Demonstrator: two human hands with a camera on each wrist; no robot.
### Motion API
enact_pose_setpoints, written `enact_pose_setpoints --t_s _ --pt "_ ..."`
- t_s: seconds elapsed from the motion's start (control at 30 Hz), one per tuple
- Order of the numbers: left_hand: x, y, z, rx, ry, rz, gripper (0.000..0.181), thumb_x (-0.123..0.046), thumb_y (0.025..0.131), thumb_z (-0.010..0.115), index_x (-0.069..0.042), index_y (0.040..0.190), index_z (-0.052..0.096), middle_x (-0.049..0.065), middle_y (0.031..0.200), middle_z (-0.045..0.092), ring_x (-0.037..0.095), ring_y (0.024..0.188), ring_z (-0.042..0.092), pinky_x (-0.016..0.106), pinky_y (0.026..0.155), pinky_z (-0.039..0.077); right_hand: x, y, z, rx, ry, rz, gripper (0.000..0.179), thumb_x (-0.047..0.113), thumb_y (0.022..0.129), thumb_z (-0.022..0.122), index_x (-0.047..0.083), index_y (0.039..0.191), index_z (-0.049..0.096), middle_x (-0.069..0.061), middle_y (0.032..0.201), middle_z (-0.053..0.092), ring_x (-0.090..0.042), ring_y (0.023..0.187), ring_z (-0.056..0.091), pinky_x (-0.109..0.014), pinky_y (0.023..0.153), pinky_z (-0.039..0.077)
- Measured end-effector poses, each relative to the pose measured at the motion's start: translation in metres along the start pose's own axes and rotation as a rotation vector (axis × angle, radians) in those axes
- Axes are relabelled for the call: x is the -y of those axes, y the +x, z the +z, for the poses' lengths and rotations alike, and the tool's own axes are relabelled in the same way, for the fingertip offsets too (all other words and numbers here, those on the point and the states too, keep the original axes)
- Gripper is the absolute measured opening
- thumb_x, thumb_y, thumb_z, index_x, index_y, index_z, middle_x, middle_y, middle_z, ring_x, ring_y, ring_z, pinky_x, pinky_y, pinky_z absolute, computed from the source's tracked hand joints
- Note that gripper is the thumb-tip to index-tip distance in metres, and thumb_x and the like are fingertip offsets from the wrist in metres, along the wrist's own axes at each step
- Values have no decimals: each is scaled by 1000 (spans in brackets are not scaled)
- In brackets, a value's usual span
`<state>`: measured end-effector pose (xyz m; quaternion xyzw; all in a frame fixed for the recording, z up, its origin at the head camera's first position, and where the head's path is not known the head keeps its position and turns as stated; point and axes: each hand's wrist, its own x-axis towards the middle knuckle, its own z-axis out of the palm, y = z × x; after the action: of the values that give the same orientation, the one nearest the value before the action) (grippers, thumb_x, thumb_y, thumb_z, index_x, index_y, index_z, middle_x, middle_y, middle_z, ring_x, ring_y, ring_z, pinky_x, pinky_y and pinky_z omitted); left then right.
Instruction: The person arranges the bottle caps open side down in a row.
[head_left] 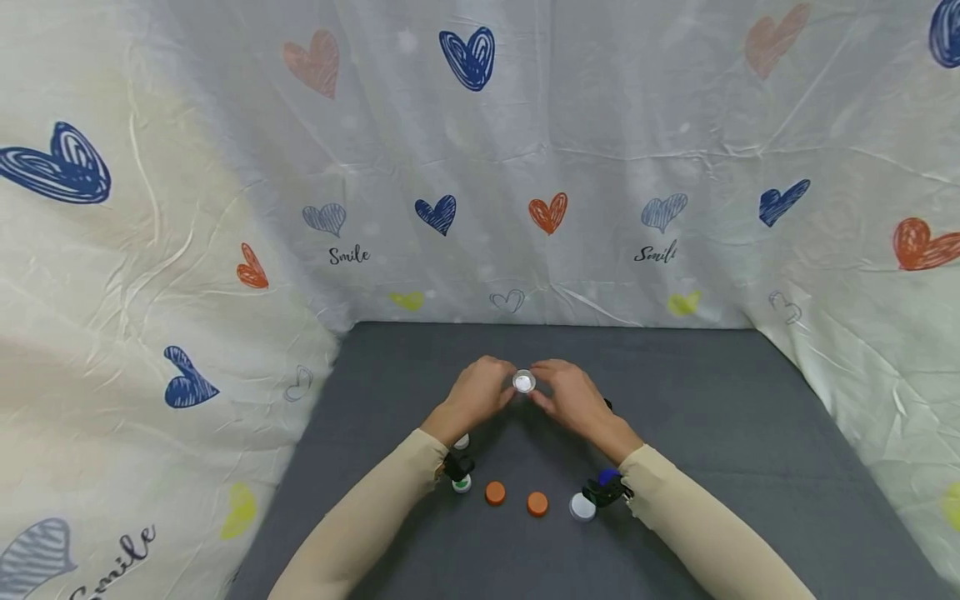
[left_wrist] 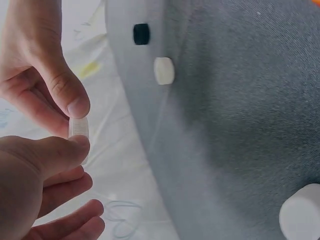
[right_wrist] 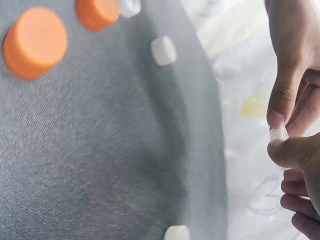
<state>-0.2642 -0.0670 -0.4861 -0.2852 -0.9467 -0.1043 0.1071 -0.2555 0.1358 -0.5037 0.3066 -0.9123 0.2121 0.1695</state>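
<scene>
A small round cap (head_left: 523, 381), clear-rimmed and whitish inside, is held up between both hands above the far part of the dark grey table. My left hand (head_left: 474, 393) pinches one side of it with the thumb and fingers. From the opposite side, the thumb and fingers of my right hand (head_left: 572, 397) grip it too. Seen edge-on in the left wrist view, the cap (left_wrist: 78, 127) looks translucent, and both thumbs press its near face. The right wrist view shows the same cap (right_wrist: 276, 134) mostly covered by the fingers.
Nearer on the table (head_left: 720, 417) stand two orange caps (head_left: 495, 492), a large white cap (head_left: 582, 507), a green-and-white cap (head_left: 461, 484) and a blue cap (head_left: 608, 476). Another white cap (head_left: 462, 442) is partly behind the left wrist. A black cap (left_wrist: 141, 34) stands farther right. Heart-printed cloth (head_left: 480, 150) hangs behind.
</scene>
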Motion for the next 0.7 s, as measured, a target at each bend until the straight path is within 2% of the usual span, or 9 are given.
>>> enact_pose_setpoints --t_s 0.27,0.47,0.7 --pt "-7 -12 -22 -69 -1 27 30 -26 88 79 -14 115 75 1 114 75 20 110 68 36 90 57 14 -2 -20 -70 -5 -47 39 24 86 81 2 118 73 -11 120 71 -29 114 66 -46 93 55" --pt "-8 -21 -32 -131 -4 73 33 -28 89 79 -13 118 74 0 118 73 20 115 65 35 95 55 22 -5 -28 -93 16 -54 41 26 86 81 5 121 72 -10 123 70 -27 116 65 -46 94 55" --pt "-9 -36 -40 -202 -55 135 35 -27 89 78 -13 120 73 1 120 72 18 116 63 34 97 54 32 -12 -37 -146 63 -83 42 26 86 81 6 121 72 -10 125 69 -28 118 64 -48 96 54"
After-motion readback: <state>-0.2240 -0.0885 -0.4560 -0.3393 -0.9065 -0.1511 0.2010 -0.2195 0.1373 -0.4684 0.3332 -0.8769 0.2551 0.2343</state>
